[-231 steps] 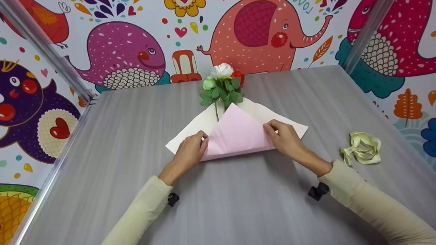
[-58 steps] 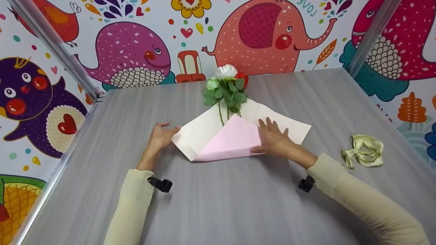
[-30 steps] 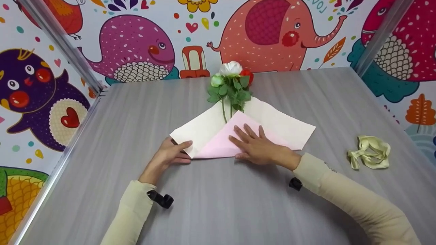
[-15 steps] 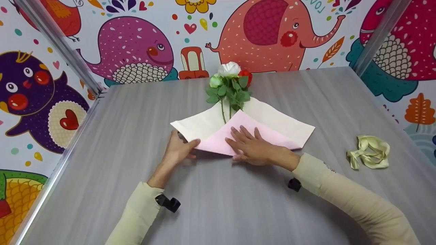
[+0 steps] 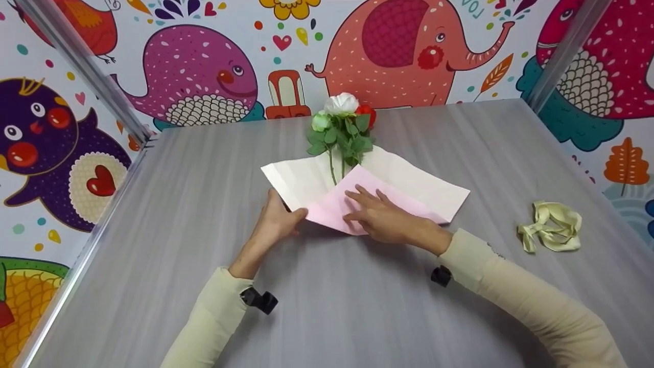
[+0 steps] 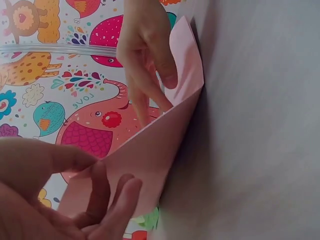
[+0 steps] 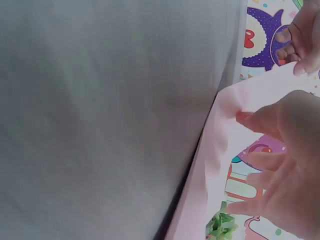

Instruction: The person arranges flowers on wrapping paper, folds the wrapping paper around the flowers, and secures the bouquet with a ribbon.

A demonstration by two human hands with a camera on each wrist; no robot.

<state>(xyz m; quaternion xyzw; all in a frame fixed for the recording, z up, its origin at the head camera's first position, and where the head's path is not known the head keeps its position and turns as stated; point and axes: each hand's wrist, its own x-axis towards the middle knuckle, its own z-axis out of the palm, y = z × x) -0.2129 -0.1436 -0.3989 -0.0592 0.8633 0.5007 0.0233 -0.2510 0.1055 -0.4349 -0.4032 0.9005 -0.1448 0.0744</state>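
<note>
A sheet of wrapping paper [image 5: 409,179], cream outside and pink inside, lies on the grey table [image 5: 357,312] with its near corner folded up over the stems. A small bunch of flowers [image 5: 341,128], white, pale green and red, sticks out of its far end. My left hand [image 5: 295,217] pinches the paper's left flap between thumb and fingers and lifts it off the table; the left wrist view shows the pink paper [image 6: 150,150] in that pinch [image 6: 95,180]. My right hand [image 5: 380,214] lies flat on the pink fold with straight fingers [image 7: 260,120].
A loose pale green ribbon [image 5: 551,232] lies on the table at the right. Cartoon-animal walls with metal corner posts [image 5: 82,66] close the table off at the back and on both sides.
The left hand took hold of the paper's left corner and lifted it inward to the right. The right hand slid left from the right flap onto the pink fold.
</note>
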